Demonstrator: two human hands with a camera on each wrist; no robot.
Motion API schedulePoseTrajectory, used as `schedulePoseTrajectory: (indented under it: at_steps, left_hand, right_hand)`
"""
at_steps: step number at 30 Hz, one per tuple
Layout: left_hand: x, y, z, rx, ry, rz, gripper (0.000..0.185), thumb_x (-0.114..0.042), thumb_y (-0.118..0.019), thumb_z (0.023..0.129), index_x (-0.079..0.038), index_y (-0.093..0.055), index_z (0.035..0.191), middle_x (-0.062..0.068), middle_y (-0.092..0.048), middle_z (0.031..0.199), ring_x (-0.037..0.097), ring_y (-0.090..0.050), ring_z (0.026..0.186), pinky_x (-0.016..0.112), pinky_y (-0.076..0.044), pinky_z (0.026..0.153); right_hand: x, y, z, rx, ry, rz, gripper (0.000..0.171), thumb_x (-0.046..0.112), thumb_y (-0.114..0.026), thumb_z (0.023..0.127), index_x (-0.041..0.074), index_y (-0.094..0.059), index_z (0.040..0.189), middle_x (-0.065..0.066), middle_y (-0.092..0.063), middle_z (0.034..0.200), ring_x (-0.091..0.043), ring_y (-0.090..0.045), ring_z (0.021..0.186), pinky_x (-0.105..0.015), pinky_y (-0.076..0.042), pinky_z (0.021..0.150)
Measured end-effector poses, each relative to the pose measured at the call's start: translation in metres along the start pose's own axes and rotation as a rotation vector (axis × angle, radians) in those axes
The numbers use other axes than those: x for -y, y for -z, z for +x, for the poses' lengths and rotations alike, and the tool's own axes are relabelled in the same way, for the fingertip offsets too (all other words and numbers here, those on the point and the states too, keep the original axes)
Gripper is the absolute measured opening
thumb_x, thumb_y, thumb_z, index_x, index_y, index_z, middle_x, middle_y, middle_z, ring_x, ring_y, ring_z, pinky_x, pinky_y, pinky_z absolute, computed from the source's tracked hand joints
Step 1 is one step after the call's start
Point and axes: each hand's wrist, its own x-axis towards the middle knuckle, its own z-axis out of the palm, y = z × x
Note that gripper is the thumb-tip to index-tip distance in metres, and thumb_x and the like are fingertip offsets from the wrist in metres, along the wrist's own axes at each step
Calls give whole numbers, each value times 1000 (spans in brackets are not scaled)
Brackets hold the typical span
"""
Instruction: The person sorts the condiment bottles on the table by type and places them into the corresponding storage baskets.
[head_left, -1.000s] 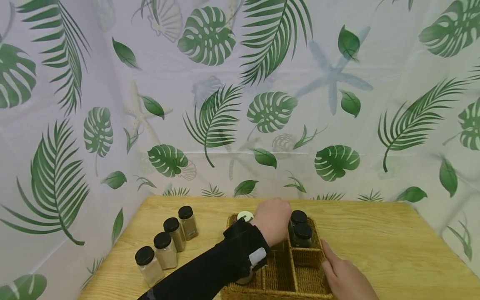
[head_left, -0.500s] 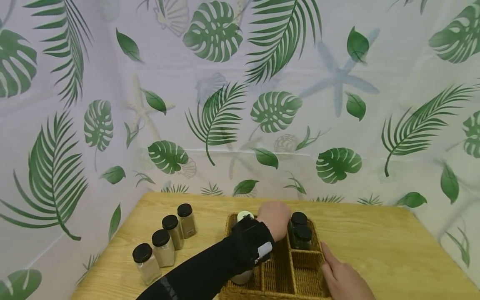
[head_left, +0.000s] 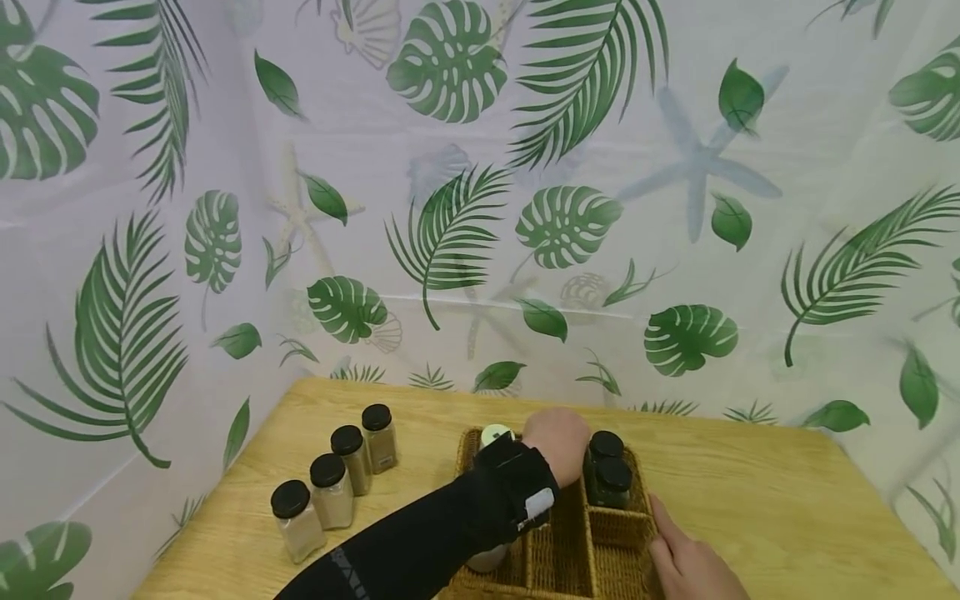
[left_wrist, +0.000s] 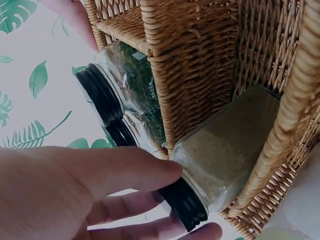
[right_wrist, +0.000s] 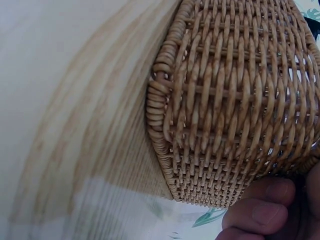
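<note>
A wicker basket [head_left: 622,529] with several compartments stands at the near edge of the wooden table [head_left: 750,483]. My left hand [head_left: 558,442], in a black sleeve, reaches into its back middle compartment. In the left wrist view the left hand [left_wrist: 192,200] pinches the black lid of a jar of pale powder [left_wrist: 225,150] that stands in that compartment of the basket [left_wrist: 195,60]. Two jars of green herbs [head_left: 609,473] fill the back right compartment. My right hand [head_left: 682,558] lies flat against the basket's right wall, and its fingers [right_wrist: 260,215] press the weave [right_wrist: 235,100].
Several black-lidded jars of tan powder [head_left: 330,487] stand in a row on the table left of the basket. A white-lidded jar [head_left: 495,435] sits in the back left compartment. Another jar [head_left: 487,557] shows under my forearm. Leaf-print curtains close in the back and left.
My left hand has stayed over the back middle compartment, sinking slightly. The right hand has kept its place on the basket's side. The head view has shifted a little.
</note>
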Motion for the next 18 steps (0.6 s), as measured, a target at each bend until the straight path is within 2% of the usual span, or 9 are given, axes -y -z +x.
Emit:
schedulePoseTrajectory:
  at_steps: [6,10,13,16,18]
  left_hand:
    - [9,3,-7,-4,-45,-16,27,-17,-62,98,-18,-67,71,-1,-52,64,10,-46,53,26,-29,46]
    - [23,11,-15,-27,-79,-52,10,-22,-67,96,-14,-70,91,2,-61,80,15,-60,71,24,-43,59]
    - [37,19,-23,-30,-60,-130,18,-25,-70,94,-10,-68,104,5,-64,93,19,-62,86,27,-49,70]
    - [54,27,-35,-54,-35,-222,18,-24,-68,95,-7,-65,102,5,-61,89,17,-59,78,27,-46,63]
    - [65,32,-44,-92,-29,-255,18,-22,-65,97,-6,-65,104,6,-61,89,17,-58,76,27,-45,62]
  right_hand:
    - [-3,1,2,33,-4,13,58,22,-31,107,-8,-22,156,-2,-41,53,-13,-19,44,-29,-22,45]
    - [-4,2,2,40,-13,9,58,22,-31,107,-8,-21,156,-2,-41,53,-13,-19,44,-28,-22,45]
    - [-2,2,2,43,-10,4,58,23,-30,108,-9,-22,156,-2,-41,53,-12,-19,43,-28,-23,45]
    - [0,2,3,44,-7,3,58,23,-30,108,-8,-21,156,-1,-40,51,-12,-19,43,-28,-23,45]
    - [1,1,3,42,-3,4,58,24,-30,109,-7,-21,157,-1,-39,51,-12,-19,43,-28,-23,45]
